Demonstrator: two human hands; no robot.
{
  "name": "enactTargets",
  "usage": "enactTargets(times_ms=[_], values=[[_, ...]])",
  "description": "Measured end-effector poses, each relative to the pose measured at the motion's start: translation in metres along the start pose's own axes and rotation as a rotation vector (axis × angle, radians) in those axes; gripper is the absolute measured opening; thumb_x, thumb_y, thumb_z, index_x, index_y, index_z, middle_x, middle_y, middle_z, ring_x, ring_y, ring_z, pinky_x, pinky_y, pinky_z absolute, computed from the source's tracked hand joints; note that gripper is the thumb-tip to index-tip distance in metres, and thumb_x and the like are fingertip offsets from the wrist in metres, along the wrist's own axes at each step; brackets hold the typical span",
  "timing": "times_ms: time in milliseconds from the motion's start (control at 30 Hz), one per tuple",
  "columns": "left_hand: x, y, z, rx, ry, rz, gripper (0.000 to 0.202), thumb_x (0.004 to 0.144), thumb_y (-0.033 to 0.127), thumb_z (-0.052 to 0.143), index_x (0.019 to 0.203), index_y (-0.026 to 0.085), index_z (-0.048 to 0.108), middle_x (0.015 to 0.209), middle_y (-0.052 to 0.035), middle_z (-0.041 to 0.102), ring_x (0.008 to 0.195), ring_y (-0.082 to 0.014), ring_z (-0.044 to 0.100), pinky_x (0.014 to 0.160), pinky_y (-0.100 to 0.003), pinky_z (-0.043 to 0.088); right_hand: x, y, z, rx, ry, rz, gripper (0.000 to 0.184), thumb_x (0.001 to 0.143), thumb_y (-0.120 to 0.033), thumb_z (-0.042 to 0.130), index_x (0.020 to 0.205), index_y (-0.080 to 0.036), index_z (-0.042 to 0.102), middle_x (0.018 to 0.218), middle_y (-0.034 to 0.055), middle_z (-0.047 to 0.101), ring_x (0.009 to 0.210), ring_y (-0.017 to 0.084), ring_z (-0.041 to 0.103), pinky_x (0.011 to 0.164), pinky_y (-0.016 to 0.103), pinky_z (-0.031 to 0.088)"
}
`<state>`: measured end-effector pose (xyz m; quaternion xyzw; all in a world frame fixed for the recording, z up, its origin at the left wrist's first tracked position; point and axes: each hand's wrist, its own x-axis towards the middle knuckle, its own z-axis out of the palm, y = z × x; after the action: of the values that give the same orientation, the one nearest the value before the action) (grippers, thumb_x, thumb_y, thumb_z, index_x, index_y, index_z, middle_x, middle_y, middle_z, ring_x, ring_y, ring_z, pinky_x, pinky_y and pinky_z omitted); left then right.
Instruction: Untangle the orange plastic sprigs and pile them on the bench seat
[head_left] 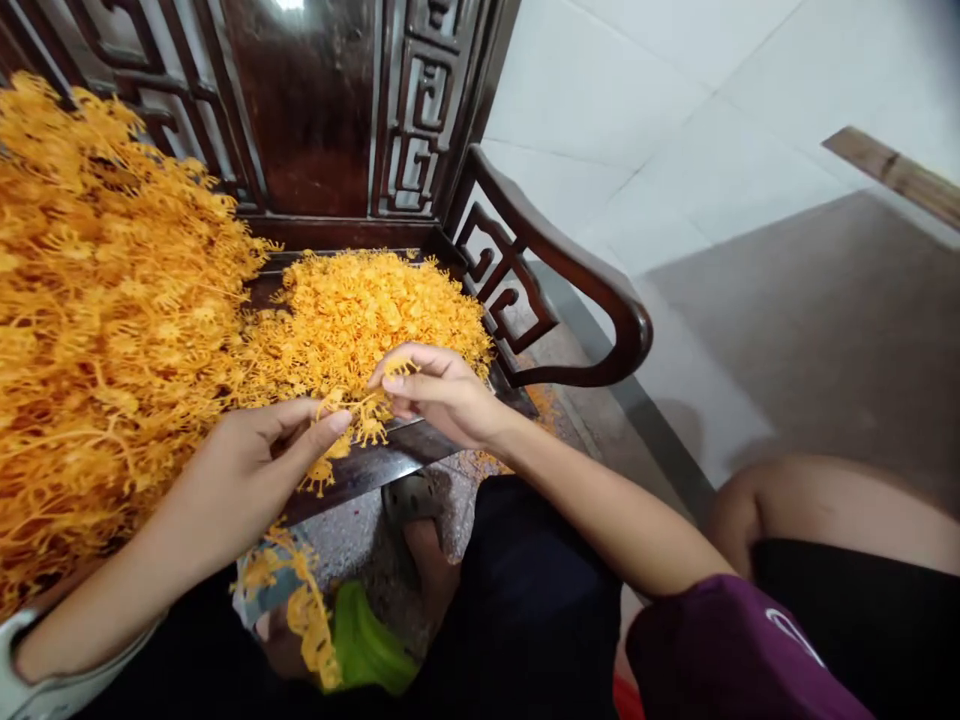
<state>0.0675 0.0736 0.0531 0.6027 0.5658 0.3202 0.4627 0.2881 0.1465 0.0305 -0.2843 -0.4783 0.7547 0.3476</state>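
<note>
My left hand point(251, 475) pinches a piece of an orange plastic flower sprig point(367, 410) between thumb and fingers. Close by on the right, my right hand point(442, 395) is closed on the same sprig, with a small orange piece point(401, 367) showing at its fingertips. The sprig hangs just over the front edge of a dark wooden bench. Directly behind the hands lies a heap of short orange plastic flowers point(382, 305). A much taller pile of stringy orange sprigs point(112, 330) rises to the left, beside my left forearm.
The carved bench has a backrest point(307, 110) behind the heaps and a curved armrest point(577, 270) on the right. Below, an orange strand point(311, 620) hangs near a green object point(367, 640). A person's bare knee point(832, 510) is at the lower right.
</note>
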Motion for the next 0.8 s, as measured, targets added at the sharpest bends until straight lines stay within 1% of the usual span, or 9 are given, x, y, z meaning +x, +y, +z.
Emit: enactTargets(times_ms=[100, 167, 233, 300, 400, 533, 633, 733, 800], values=[[0.0, -0.002, 0.0, 0.184, -0.072, 0.034, 0.046, 0.101, 0.05, 0.058, 0.068, 0.018, 0.054, 0.063, 0.0038, 0.04, 0.06, -0.0105, 0.039, 0.055, -0.022, 0.03, 0.001, -0.001, -0.004, 0.117, -0.054, 0.072, 0.017, 0.082, -0.032, 0.084, 0.087, -0.019, 0.075, 0.074, -0.0023, 0.061, 0.063, 0.009, 0.045, 0.059, 0.025, 0.037], [-0.001, -0.004, -0.001, 0.254, -0.068, 0.054, 0.046, 0.102, 0.05, 0.056, 0.068, 0.018, 0.054, 0.061, 0.0043, 0.039, 0.058, -0.0099, 0.038, 0.055, -0.022, 0.029, 0.0, -0.003, -0.005, 0.166, -0.077, 0.089, 0.015, 0.081, -0.03, 0.082, 0.086, -0.017, 0.076, 0.07, -0.002, 0.056, 0.063, 0.01, 0.043, 0.06, 0.026, 0.037], [-0.002, -0.007, -0.002, 0.312, -0.057, 0.078, 0.047, 0.102, 0.049, 0.056, 0.066, 0.018, 0.053, 0.057, 0.0048, 0.039, 0.055, -0.0091, 0.038, 0.055, -0.023, 0.028, -0.002, -0.004, -0.005, 0.184, -0.089, 0.092, 0.015, 0.082, -0.03, 0.081, 0.083, -0.016, 0.075, 0.073, -0.0008, 0.056, 0.064, 0.01, 0.042, 0.061, 0.027, 0.038], [-0.002, -0.007, -0.005, 0.345, -0.043, 0.111, 0.049, 0.103, 0.048, 0.056, 0.065, 0.018, 0.052, 0.055, 0.0048, 0.04, 0.053, -0.0088, 0.039, 0.053, -0.023, 0.028, -0.004, -0.006, -0.004, 0.169, -0.084, 0.068, 0.022, 0.085, -0.036, 0.081, 0.081, -0.016, 0.074, 0.077, 0.0005, 0.058, 0.065, 0.011, 0.043, 0.064, 0.029, 0.04], [-0.002, -0.004, -0.007, 0.362, -0.074, 0.196, 0.049, 0.103, 0.046, 0.055, 0.063, 0.019, 0.051, 0.053, 0.0045, 0.044, 0.049, -0.009, 0.044, 0.051, -0.023, 0.031, -0.007, -0.008, -0.004, 0.091, -0.072, 0.006, 0.033, 0.086, -0.046, 0.082, 0.076, -0.017, 0.07, 0.079, 0.0013, 0.058, 0.07, 0.013, 0.046, 0.067, 0.03, 0.04], [-0.003, 0.004, -0.006, 0.369, -0.191, 0.413, 0.045, 0.105, 0.038, 0.054, 0.064, 0.019, 0.054, 0.053, 0.0047, 0.052, 0.046, -0.0078, 0.052, 0.052, -0.021, 0.036, -0.01, -0.011, -0.005, -0.026, -0.103, -0.08, 0.04, 0.087, -0.051, 0.081, 0.069, -0.019, 0.067, 0.075, 0.001, 0.056, 0.071, 0.014, 0.048, 0.071, 0.032, 0.039], [-0.004, 0.008, -0.005, 0.361, -0.226, 0.554, 0.041, 0.106, 0.033, 0.053, 0.066, 0.02, 0.055, 0.054, 0.0047, 0.054, 0.046, -0.008, 0.055, 0.051, -0.02, 0.038, -0.012, -0.012, -0.003, -0.038, -0.075, -0.109, 0.042, 0.086, -0.053, 0.08, 0.066, -0.02, 0.065, 0.071, 0.0007, 0.053, 0.072, 0.016, 0.049, 0.075, 0.034, 0.04], [-0.004, 0.012, -0.003, 0.375, -0.208, 0.588, 0.037, 0.105, 0.03, 0.054, 0.068, 0.021, 0.056, 0.057, 0.0041, 0.058, 0.048, -0.0096, 0.058, 0.051, -0.021, 0.04, -0.013, -0.014, 0.0, 0.028, -0.026, -0.123, 0.042, 0.082, -0.053, 0.082, 0.064, -0.021, 0.063, 0.069, 0.0006, 0.05, 0.071, 0.017, 0.046, 0.075, 0.035, 0.041], [-0.006, 0.017, -0.001, 0.376, -0.19, 0.597, 0.038, 0.104, 0.029, 0.055, 0.068, 0.021, 0.054, 0.056, 0.0039, 0.056, 0.048, -0.0099, 0.057, 0.051, -0.023, 0.039, -0.013, -0.016, 0.001, 0.078, -0.032, -0.165, 0.041, 0.082, -0.052, 0.082, 0.064, -0.021, 0.063, 0.069, 0.0001, 0.048, 0.068, 0.016, 0.042, 0.072, 0.034, 0.041]])
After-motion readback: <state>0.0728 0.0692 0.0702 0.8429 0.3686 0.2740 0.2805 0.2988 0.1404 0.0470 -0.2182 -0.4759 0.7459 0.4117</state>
